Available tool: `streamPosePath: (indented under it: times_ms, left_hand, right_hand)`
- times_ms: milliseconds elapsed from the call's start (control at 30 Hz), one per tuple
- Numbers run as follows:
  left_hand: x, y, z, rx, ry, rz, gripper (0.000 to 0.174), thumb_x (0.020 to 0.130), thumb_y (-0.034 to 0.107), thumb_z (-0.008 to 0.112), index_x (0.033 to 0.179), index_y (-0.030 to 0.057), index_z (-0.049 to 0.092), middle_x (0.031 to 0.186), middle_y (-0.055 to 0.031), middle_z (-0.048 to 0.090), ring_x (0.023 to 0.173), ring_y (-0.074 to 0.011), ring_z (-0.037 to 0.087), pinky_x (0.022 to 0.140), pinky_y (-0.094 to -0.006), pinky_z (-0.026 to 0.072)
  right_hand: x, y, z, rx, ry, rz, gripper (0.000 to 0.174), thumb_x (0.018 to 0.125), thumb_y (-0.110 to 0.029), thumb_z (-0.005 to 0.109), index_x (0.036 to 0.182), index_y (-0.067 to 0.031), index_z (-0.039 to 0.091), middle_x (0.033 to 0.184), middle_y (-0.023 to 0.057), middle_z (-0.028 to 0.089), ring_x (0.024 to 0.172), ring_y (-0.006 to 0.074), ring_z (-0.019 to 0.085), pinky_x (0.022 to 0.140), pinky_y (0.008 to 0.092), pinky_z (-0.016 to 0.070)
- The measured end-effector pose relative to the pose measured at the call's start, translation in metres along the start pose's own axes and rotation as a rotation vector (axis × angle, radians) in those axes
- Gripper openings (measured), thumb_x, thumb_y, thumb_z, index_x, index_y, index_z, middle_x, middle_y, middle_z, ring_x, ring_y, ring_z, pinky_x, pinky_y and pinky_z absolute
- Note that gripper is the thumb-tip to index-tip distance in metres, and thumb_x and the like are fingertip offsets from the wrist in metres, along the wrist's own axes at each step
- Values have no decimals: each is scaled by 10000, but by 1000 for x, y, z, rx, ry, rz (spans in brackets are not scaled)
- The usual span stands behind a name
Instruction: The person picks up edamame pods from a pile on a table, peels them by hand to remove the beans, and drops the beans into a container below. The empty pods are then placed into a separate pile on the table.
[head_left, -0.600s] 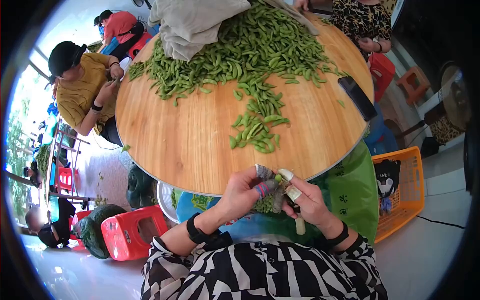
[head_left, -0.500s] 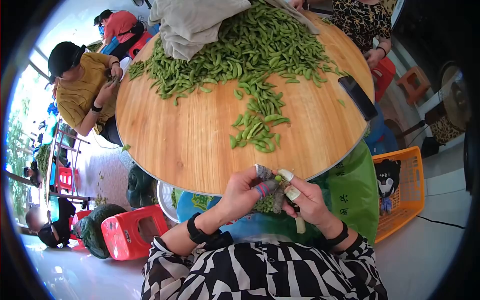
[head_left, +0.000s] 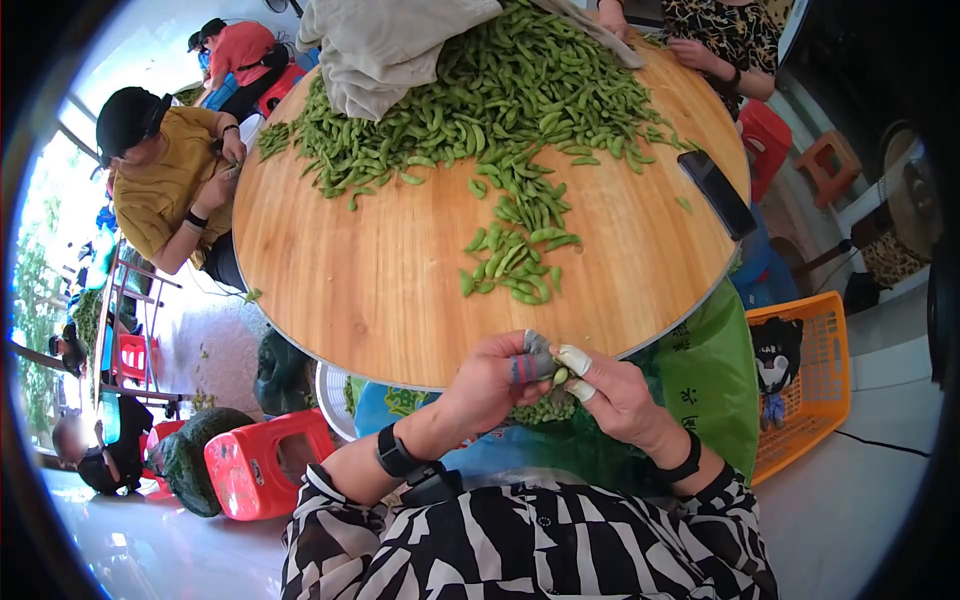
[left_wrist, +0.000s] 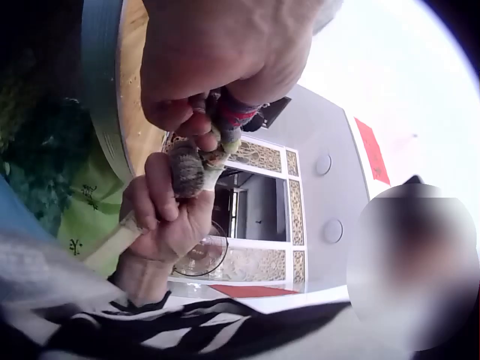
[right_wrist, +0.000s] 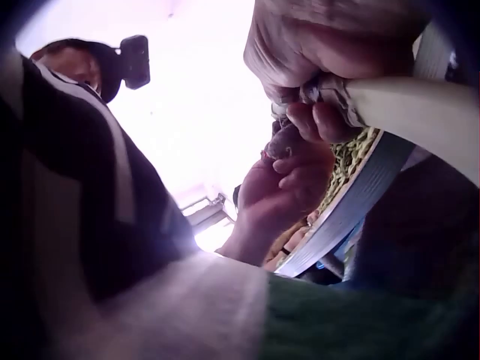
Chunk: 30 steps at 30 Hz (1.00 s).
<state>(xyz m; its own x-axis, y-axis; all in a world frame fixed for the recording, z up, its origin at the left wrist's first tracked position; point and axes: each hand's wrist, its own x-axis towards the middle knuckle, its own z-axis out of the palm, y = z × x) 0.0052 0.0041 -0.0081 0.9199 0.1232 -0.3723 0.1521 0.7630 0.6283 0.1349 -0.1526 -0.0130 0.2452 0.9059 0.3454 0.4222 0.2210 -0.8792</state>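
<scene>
In the head view, my left hand [head_left: 490, 383] and right hand [head_left: 622, 400] meet just off the near table edge. Between their fingertips sits a small green soybean pod [head_left: 561, 376], pinched from both sides. Grey and red-striped wraps cover my left thumb and finger; pale wraps cover my right thumb and finger. Below lies a heap of shelled green beans [head_left: 545, 410], partly hidden by the hands. In the left wrist view, a long pale strip [left_wrist: 112, 244] hangs from my right hand's wrapped finger. The pod is mostly hidden by fingers in both wrist views.
A big pile of pods [head_left: 480, 110] covers the far part of the round wooden table [head_left: 340, 290], partly under a grey cloth [head_left: 385, 50]. A phone [head_left: 715, 195] lies at the right edge. An orange crate [head_left: 800, 390] and red stool [head_left: 265, 465] flank me. Other people sit around.
My fingers have shifted around the pod, and my right hand has turned, its thumb and finger now straighter. The person at upper right has brought a hand over the table.
</scene>
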Motion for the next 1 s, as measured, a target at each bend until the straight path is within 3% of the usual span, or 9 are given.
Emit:
streamPosePath:
  times_ms: [100, 167, 267, 367, 467, 533, 567, 633, 1000]
  left_hand:
    - [4, -3, 6, 335, 33, 78, 132, 913, 124, 572, 981, 12, 586, 809, -46, 613, 657, -75, 548, 567, -222, 430]
    - [4, -5, 13, 427, 77, 43, 112, 918, 103, 561, 978, 9, 574, 800, -35, 593, 656, -80, 547, 567, -220, 436]
    - [-3, -9, 11, 764, 141, 230, 90, 910, 77, 568, 964, 5, 570, 766, -26, 583, 642, -92, 556, 557, -226, 440]
    - [-46, 25, -1, 644, -9, 145, 91, 887, 61, 596, 954, 3, 572, 761, -16, 575, 660, -98, 571, 566, -229, 445]
    - [-100, 62, -20, 874, 15, 32, 115, 848, 33, 623, 928, -23, 562, 794, -46, 601, 676, -126, 581, 601, -247, 454]
    - [-119, 59, -36, 1530, 144, -90, 149, 775, 10, 653, 880, -24, 553, 839, -120, 598, 737, -265, 599, 647, -296, 473]
    - [-120, 47, -47, 1534, 142, -97, 149, 775, 10, 653, 880, -24, 553, 839, -120, 598, 737, -265, 599, 647, -296, 473]
    - [-111, 10, -83, 1862, 44, 369, 188, 705, 6, 659, 857, -13, 550, 884, -178, 563, 843, -369, 557, 699, -378, 479]
    - [-82, -51, -141, 1894, 50, 382, 282, 637, -65, 567, 914, -16, 550, 922, -189, 547, 946, -378, 538, 773, -434, 477]
  right_hand:
    - [-4, 6, 3, -119, 87, -132, 399, 833, 17, 592, 1223, 53, 517, 956, 158, 635, 752, 178, 636, 642, 268, 502]
    - [-8, -1, 2, 21, 73, 198, 405, 808, -8, 632, 1195, 44, 525, 900, 133, 645, 772, 170, 651, 642, 270, 502]
    - [-4, 5, 10, -17, 166, 104, 363, 803, -40, 654, 1141, 38, 545, 773, 98, 621, 669, 142, 629, 589, 257, 484]
    - [-11, -2, -6, -76, -14, 208, 338, 807, -32, 646, 1124, 38, 551, 681, 76, 582, 588, 127, 602, 544, 250, 468]
    - [-22, 5, -10, 96, 6, 333, 288, 821, -34, 642, 1087, 38, 560, 641, 65, 574, 559, 112, 594, 510, 265, 454]
    - [-22, 5, -14, 92, -33, 357, 272, 830, -33, 635, 1082, 37, 560, 639, 66, 576, 557, 109, 592, 507, 266, 451]
    - [-22, 3, -14, 61, -90, 305, 263, 838, -37, 629, 1080, 37, 560, 634, 64, 569, 553, 110, 589, 506, 262, 448]
    - [-23, 2, -11, 24, -147, 252, 254, 847, -41, 623, 1079, 37, 559, 629, 62, 562, 549, 111, 586, 505, 258, 446]
    - [-15, -3, -19, 441, 178, 557, 288, 818, -11, 510, 1100, 23, 554, 763, 11, 583, 534, 40, 467, 487, 199, 383]
